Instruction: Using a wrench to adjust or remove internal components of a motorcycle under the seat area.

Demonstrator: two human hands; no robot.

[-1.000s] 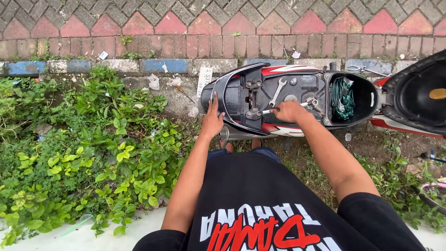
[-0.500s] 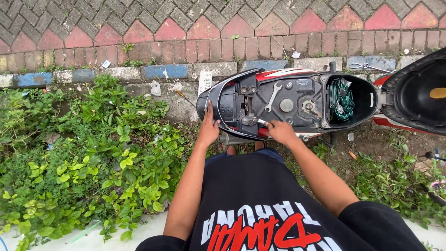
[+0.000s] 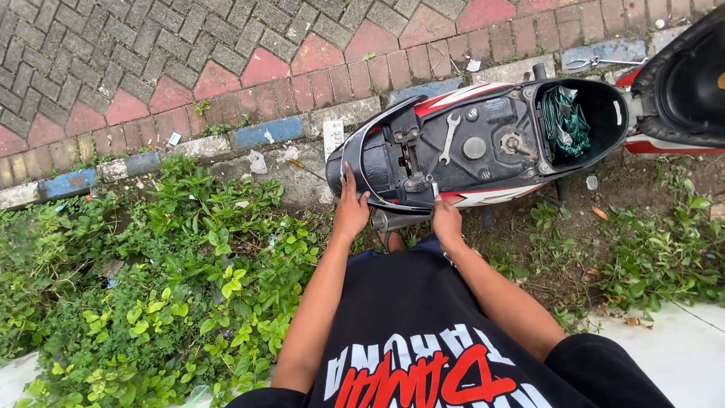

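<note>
A pavement of grey and red paving bricks (image 3: 226,53) runs across the top of my view, edged by a kerb (image 3: 257,134) painted blue and white, and below it a patch of leafy green weeds (image 3: 174,287) spreads to my left. Parked along the kerb is a scooter (image 3: 483,151) with its seat (image 3: 687,83) tipped up at the right edge, where it is cut off by the frame. The front of the machine is out of view altogether.

The open storage bucket holds a crumpled green cloth (image 3: 566,121), its lower part lost in shadow. A silver open-ended spanner (image 3: 448,140) lies loose on the black deck, up and away from both my hands.

My left hand (image 3: 350,211) rests flat on the black rear body panel, fingers spread and straight, gripping nothing. My right hand (image 3: 447,221) is at the near edge of the frame, fingers drawn together around a small silvery tool or part (image 3: 435,189) that sticks up above my fingertips; it is too small for me to tell what it is. My black shirt fills the bottom and hides my lap and legs.
</note>
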